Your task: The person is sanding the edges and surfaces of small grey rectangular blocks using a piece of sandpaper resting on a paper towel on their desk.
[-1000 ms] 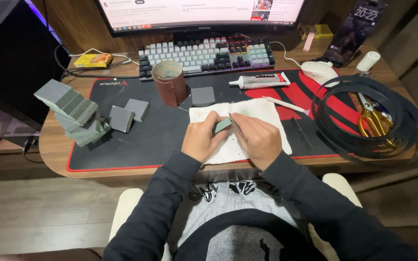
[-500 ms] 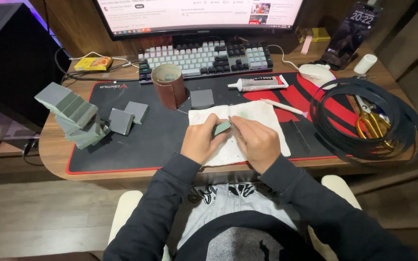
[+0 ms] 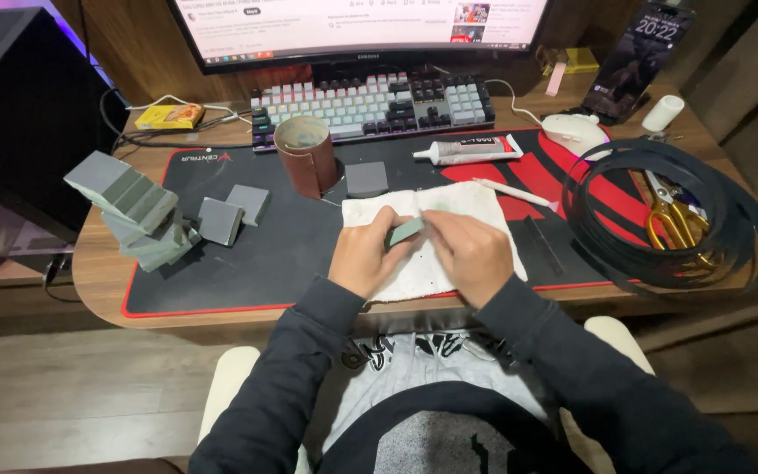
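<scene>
Unmoved since before: grey block [image 3: 405,232] between both hands' grip.

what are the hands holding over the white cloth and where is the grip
A small grey-green block, pinched between both hands: the left hand grips its left end, the right hand its right end, above the white cloth.

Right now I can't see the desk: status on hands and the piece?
Left hand and right hand both on a small grey block. Block held over the white cloth. Brown roll and glue tube stand apart, nothing in the way.
</scene>
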